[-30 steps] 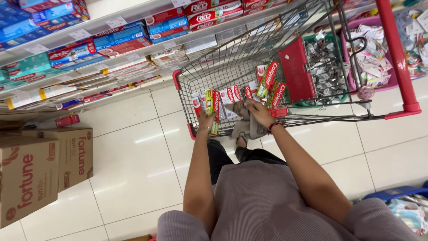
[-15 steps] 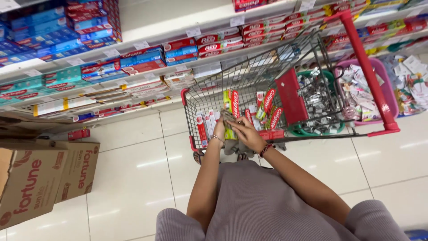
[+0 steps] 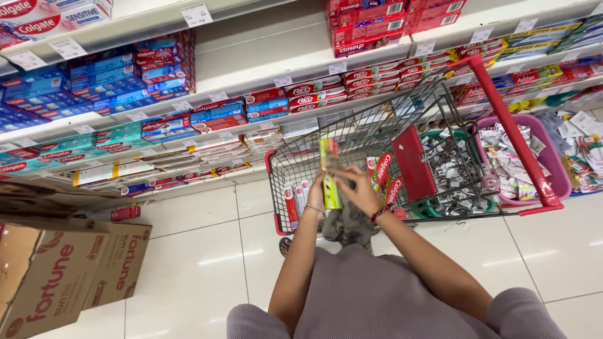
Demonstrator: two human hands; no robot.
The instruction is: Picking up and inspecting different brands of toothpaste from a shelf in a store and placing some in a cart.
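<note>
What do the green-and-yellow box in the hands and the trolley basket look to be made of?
Slim green-and-yellow box: probably printed card with a glossy finish, going by its sharp folded edges and sheen. Grey wire trolley basket: thin metal wire in an open grid, rimmed in red, likely plastic. Both the left hand and the right hand hold the box.

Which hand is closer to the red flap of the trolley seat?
The right hand. It grips the green-yellow carton just beside the red flap. The left hand is on the carton's far side, farther away.
</note>
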